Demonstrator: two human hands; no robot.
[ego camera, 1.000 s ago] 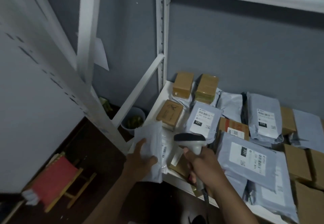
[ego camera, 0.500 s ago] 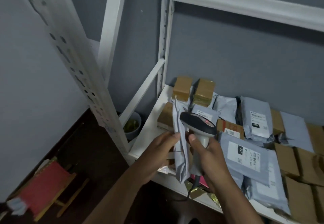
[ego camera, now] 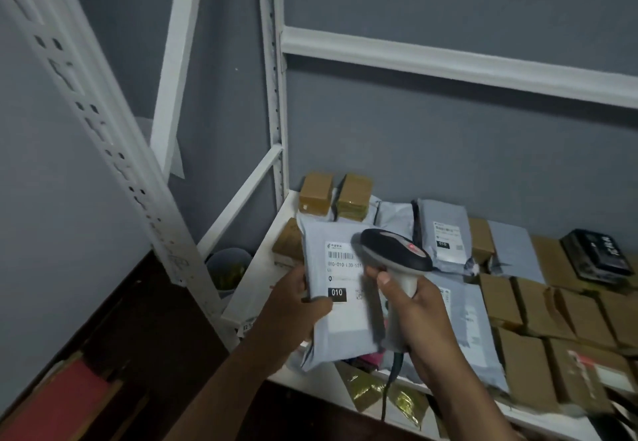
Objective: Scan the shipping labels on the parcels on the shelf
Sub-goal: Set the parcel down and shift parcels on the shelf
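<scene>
My left hand (ego camera: 296, 306) grips a grey poly-mailer parcel (ego camera: 340, 323) by its left edge, held flat with its white shipping label (ego camera: 343, 275) facing me; the label shows a barcode and a black "010" tag. My right hand (ego camera: 419, 320) holds a grey and black barcode scanner (ego camera: 393, 254) by the handle, its head over the label's right side. The scanner's cable hangs below my hand. Behind them the white shelf (ego camera: 248, 285) carries several grey mailers and brown cardboard boxes.
Two taped brown boxes (ego camera: 316, 192) stand at the shelf's back left corner. A black box (ego camera: 599, 257) lies at the far right. A perforated white upright (ego camera: 103, 137) slants at the left. A bowl (ego camera: 228, 264) and a red stool (ego camera: 58, 402) sit on the floor below.
The parcel has turned from edge-on to flat, so its label now faces me. The scanner has risen slightly and sits over the label. The camera tilted upward.
</scene>
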